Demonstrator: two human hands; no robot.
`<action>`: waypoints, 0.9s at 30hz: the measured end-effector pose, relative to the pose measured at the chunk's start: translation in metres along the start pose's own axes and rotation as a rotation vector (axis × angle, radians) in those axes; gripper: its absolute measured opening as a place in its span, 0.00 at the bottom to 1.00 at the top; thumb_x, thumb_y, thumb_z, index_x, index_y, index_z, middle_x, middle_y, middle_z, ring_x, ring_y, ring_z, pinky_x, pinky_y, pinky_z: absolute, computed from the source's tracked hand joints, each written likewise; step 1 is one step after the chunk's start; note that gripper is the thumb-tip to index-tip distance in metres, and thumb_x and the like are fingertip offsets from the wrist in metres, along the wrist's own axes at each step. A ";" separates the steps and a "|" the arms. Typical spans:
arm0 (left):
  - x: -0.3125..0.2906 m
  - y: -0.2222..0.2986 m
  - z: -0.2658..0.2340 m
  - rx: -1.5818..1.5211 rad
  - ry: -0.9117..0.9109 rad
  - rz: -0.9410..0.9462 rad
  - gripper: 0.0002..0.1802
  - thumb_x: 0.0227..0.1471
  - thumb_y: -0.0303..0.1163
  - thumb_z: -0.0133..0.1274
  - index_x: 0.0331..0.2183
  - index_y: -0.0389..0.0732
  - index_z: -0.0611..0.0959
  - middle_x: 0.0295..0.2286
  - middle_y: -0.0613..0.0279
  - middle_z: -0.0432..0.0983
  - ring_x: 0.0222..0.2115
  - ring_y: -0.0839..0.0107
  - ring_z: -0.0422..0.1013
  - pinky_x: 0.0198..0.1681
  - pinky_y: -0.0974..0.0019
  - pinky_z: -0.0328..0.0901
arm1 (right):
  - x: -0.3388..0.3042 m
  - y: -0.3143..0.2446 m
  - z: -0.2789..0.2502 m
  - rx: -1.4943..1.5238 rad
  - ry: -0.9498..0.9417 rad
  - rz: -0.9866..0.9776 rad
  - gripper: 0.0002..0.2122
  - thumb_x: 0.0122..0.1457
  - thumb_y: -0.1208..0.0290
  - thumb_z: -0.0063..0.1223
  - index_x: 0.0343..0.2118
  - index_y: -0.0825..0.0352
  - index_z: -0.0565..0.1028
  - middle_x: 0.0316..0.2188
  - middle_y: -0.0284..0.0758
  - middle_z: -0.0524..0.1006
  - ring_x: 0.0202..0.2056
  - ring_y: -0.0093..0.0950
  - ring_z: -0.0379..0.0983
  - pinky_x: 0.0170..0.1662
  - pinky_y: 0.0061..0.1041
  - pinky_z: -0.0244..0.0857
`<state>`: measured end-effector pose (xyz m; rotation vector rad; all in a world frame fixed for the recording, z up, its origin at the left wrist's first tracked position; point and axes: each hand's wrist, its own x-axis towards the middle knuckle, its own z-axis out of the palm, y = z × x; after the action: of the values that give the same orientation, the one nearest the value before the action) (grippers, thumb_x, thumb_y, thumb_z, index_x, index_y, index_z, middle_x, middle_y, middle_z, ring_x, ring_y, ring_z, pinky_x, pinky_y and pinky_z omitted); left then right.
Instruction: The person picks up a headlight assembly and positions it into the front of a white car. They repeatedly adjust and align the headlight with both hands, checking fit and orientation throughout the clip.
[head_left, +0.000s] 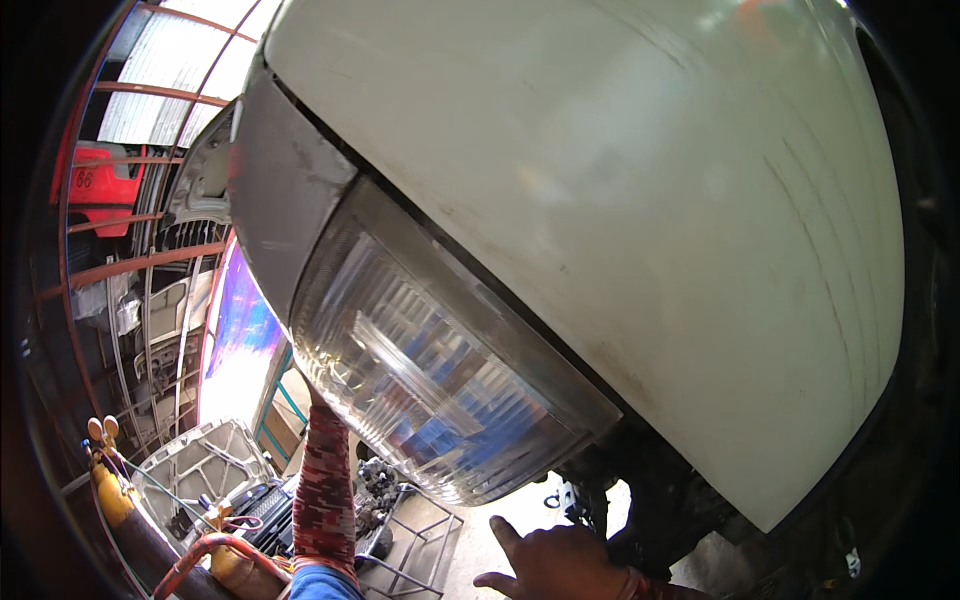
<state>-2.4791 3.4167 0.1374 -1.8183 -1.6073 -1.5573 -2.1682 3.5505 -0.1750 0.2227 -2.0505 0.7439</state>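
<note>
A clear ribbed headlight [450,380] sits at the front corner of a vehicle, beside a pale fender [620,220] with scratches along it. My left forearm, in a red patterned sleeve [325,490], reaches up to the headlight's outer edge. The left hand itself is hidden behind the lamp, so its fingers do not show. Below the lamp's lower corner is my right hand [560,562], apart from it. Its thumb and forefinger are spread, and nothing shows between them. A grey panel [285,165] adjoins the headlight's upper end.
Gas cylinders [115,495] with gauges stand at the lower left, near a curved red tube [205,545]. Beyond them lie a grey panel with ribs [205,465] and a metal frame [425,540]. Racks with body parts and a red bumper-like piece [105,185] line the left.
</note>
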 end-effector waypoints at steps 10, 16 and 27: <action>-0.034 0.003 -0.028 0.095 -0.011 -0.062 0.31 0.66 0.46 0.40 0.61 0.35 0.66 0.54 0.50 0.71 0.51 0.58 0.72 0.49 0.55 0.72 | 0.005 0.011 0.013 -0.087 0.037 0.037 0.23 0.53 0.54 0.63 0.43 0.68 0.73 0.18 0.36 0.78 0.21 0.34 0.78 0.25 0.37 0.69; -0.025 -0.015 -0.049 0.102 -0.052 -0.038 0.31 0.65 0.46 0.41 0.62 0.35 0.66 0.54 0.49 0.70 0.51 0.58 0.72 0.49 0.54 0.72 | 0.011 0.016 0.011 -0.010 -0.171 0.057 0.28 0.57 0.51 0.58 0.51 0.71 0.72 0.15 0.39 0.75 0.18 0.36 0.76 0.22 0.36 0.68; 0.017 -0.024 0.009 0.512 0.141 0.532 0.31 0.66 0.45 0.42 0.59 0.29 0.68 0.54 0.50 0.70 0.54 0.62 0.68 0.61 0.62 0.59 | 0.032 -0.010 0.008 -0.084 -0.160 0.489 0.32 0.54 0.40 0.57 0.53 0.63 0.74 0.30 0.43 0.82 0.34 0.44 0.80 0.40 0.43 0.73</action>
<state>-2.4975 3.4416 0.1377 -1.6205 -1.1770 -0.9123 -2.1873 3.5419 -0.1477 -0.2881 -2.3136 0.9536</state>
